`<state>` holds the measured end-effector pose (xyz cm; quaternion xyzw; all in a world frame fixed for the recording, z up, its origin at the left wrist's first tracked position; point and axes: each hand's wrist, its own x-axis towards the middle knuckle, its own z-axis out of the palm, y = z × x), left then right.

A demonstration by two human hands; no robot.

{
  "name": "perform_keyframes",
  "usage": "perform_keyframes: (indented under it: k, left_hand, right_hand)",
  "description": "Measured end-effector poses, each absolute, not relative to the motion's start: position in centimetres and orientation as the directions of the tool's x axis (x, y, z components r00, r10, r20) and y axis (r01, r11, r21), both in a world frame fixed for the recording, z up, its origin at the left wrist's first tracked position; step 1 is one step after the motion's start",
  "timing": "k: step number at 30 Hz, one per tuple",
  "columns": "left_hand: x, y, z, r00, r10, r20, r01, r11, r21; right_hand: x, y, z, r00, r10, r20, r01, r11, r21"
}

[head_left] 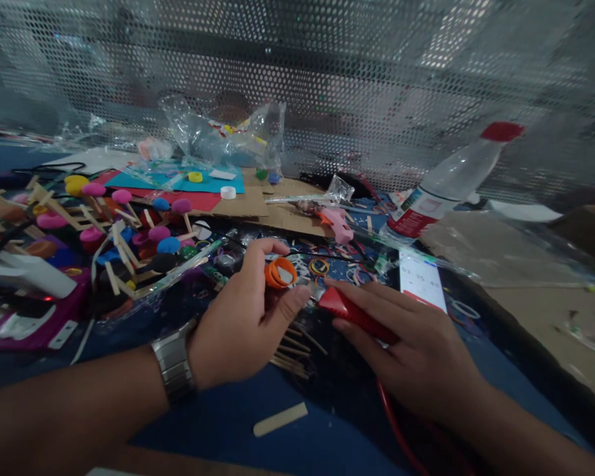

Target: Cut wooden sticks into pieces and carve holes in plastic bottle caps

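Note:
My left hand [242, 324] is closed around an orange bottle cap [280, 272], pinched between thumb and fingers above the blue table. A metal watch [174, 362] sits on that wrist. My right hand [416, 350] grips a red-handled tool [350, 309] whose metal tip points at the cap and almost touches it. A red cord [396, 423] runs from the tool back under my right wrist. Thin wooden sticks [292, 350] lie on the table just beneath both hands.
A heap of coloured caps and craft sticks [129, 238] fills the left. A phone [421, 281] with a lit screen lies right of my hands. Behind stand a tilted plastic bottle [451, 178], cardboard [262, 205], plastic bags [228, 139] and a perforated metal wall. A loose flat stick [280, 419] lies near me.

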<state>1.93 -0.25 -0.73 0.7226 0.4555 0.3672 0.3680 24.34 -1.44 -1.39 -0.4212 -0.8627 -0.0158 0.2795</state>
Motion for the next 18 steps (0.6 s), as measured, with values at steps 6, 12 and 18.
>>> perform_keyframes:
  k: [6,12,18]
  left_hand:
    - [2.05,-0.34,-0.77,0.325,0.923,0.204,0.411,-0.332,0.849]
    - [1.91,-0.32,-0.60,0.348,0.915,0.204,0.471,-0.358,0.806]
    - [2.08,-0.22,-0.46,0.332,0.931,0.155,0.478,-0.308,0.822]
  right_hand:
    - [24.20,-1.56,-1.33,-0.498,0.705,0.506,0.722,0.660,-0.209]
    - [24.13,-1.59,-1.27,-0.515,0.700,0.495,0.713,0.670,-0.206]
    - [24.15,-1.57,-1.41,-0.518,0.702,0.488,0.696,0.678,-0.237]
